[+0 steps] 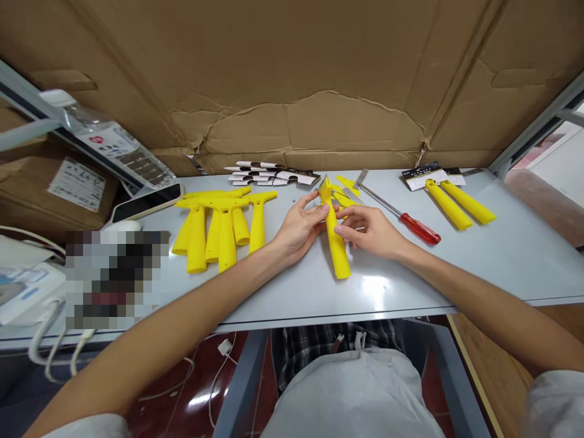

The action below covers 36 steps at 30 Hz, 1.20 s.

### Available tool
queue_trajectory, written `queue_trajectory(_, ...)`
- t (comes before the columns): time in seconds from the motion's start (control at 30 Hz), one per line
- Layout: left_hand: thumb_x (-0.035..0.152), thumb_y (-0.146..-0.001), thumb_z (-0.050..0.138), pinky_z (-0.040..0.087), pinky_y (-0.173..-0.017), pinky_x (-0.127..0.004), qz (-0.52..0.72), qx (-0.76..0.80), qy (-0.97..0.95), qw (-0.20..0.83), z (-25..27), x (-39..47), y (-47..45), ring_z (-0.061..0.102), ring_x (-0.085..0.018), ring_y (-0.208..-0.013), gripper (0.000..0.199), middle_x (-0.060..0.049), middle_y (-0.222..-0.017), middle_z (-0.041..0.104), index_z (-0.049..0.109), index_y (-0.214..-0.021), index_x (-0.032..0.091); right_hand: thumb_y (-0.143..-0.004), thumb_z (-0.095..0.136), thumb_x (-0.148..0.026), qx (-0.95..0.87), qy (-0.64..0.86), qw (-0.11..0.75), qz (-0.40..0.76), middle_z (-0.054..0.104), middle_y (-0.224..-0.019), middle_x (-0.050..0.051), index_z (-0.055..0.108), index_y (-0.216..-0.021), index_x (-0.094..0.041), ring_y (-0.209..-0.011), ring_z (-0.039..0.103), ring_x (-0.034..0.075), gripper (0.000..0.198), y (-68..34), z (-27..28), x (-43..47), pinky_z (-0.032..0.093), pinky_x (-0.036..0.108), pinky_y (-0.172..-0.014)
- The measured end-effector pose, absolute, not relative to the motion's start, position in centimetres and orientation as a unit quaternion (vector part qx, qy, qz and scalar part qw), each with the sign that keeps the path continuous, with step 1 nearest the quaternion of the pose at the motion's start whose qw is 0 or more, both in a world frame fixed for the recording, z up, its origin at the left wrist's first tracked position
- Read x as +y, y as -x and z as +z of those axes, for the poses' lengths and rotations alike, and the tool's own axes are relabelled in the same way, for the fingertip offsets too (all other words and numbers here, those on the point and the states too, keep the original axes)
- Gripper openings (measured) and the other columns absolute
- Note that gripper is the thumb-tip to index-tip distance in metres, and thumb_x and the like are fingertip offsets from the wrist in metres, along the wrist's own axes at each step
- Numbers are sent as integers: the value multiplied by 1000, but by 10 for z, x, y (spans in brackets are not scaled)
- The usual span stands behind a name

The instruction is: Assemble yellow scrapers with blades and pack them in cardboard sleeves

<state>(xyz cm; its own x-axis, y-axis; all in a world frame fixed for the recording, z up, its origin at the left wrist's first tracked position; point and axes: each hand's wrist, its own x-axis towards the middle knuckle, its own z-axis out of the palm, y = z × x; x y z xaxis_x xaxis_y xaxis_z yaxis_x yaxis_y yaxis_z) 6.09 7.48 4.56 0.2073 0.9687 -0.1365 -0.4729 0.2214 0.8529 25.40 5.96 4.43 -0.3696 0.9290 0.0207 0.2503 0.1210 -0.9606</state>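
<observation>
A yellow plastic scraper handle [338, 255] stands tilted between my hands over the table, its wide head pointing away from me. My left hand [298, 230] grips it near the head, with the thumb across the front. The fingers of my right hand [374, 231] are curled against its right side, thumb on the edge. Just behind lie small yellow plastic parts [347, 182] and flat metal blades [362, 177], partly hidden by the hands. A screwdriver [418, 228] with a red handle rests to the right. Several more yellow scraper handles [225, 234] lie in a group on the left.
Two yellow-handled scrapers [449, 204] with black-and-white cards are at the right. Folded cards [269, 175] are stacked at the back against a cardboard sheet [296, 73]. A phone [148, 204] and a plastic bottle [121, 146] stand left. A blurred patch covers the table's left end.
</observation>
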Motion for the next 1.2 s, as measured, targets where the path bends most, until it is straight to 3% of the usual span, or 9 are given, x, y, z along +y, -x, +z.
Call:
queue_trajectory(0.13, 14, -69, 98, 58, -87, -31, 524, 370, -353, 681, 47, 70, -60, 77, -18, -82, 88, 1, -84, 76, 47, -140, 21, -70, 94, -55, -610, 450, 346, 552, 76, -92, 7, 67, -116, -15, -64, 66, 11, 66, -249, 45, 57, 57, 24, -55)
queue_trajectory(0.3, 22, -59, 105, 55, -80, -27, 515, 360, -411, 661, 44, 69, -62, 74, -16, -79, 73, 4, -82, 73, 58, -114, 22, -67, 97, -48, -586, 449, 340, 583, 75, -87, 3, 61, -111, -16, -61, 64, 9, 65, -248, 42, 57, 57, 23, -58)
queue_trajectory(0.5, 35, -94, 81, 59, -78, -30, 514, 381, -381, 667, 41, 80, -60, 77, -20, -82, 25, -9, -87, 77, 68, -97, 13, -66, 97, -40, -558, 459, 340, 603, 74, -88, 4, 62, -111, -16, -71, 69, 12, 62, -252, 39, 62, 58, 23, -59)
queue_trajectory(0.67, 26, -98, 73, 61, -80, -31, 527, 398, -348, 665, 49, 84, -58, 76, -19, -82, 13, -9, -88, 77, 68, -93, 15, -82, 85, -50, -604, 443, 320, 580, 75, -90, 7, 66, -115, -15, -64, 68, 14, 51, -255, 36, 64, 60, 28, -58)
queue_trajectory(0.8, 23, -97, 73, 62, -76, -32, 558, 428, -321, 635, 63, 90, -50, 75, -19, -78, 11, -7, -89, 77, 65, -93, 17, -97, 63, -54, -693, 460, 309, 460, 72, -80, 6, 71, -107, -13, -60, 65, 13, 43, -262, 37, 66, 55, 28, -58)
queue_trajectory(0.97, 24, -97, 69, 61, -73, -30, 582, 455, -334, 585, 74, 104, -34, 76, -19, -80, 7, -7, -91, 78, 66, -94, 19, -93, 63, -28, -805, 456, 283, 253, 69, -74, 1, 77, -96, -13, -61, 57, 6, 21, -271, 36, 70, 46, 23, -69)
queue_trajectory(1.2, 23, -78, 79, 54, -58, -27, 466, 515, -458, 556, 88, 117, -9, 66, -16, -61, 14, -7, -78, 74, 66, -81, 18, -90, 62, -20, -836, 452, 243, 196, 73, -82, 2, 82, -102, -16, -69, 59, 7, 24, -275, 33, 75, 42, 23, -75)
